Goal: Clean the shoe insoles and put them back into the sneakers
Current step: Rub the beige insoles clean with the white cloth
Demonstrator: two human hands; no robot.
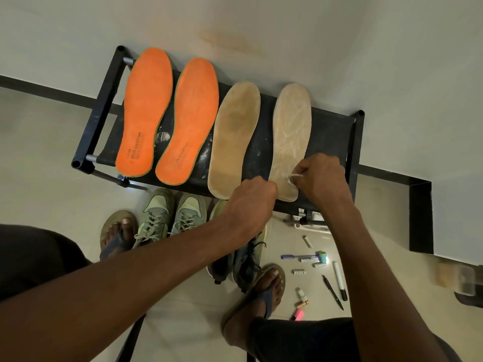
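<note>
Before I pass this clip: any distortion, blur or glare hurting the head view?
Head view: wide-angle bends the black rack and the floor lines; the right edge smears into blur; lighting is dim and even; only a small glare sits among the pens; the right hand and the streaked beige insole stay sharp.

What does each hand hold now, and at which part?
The right hand pinches a small white thing on the streaked insole's heel. The left hand is curled at that heel's edge; its grip is hidden.

My arms are bare from the left hand [252, 202] and right hand [322, 178] back to the frame edge, no sleeves, no watch. Dark shorts [300, 338] cover my legs. Blue-strapped, tan-soled flip-flops [264, 291] are on my feet.
</note>
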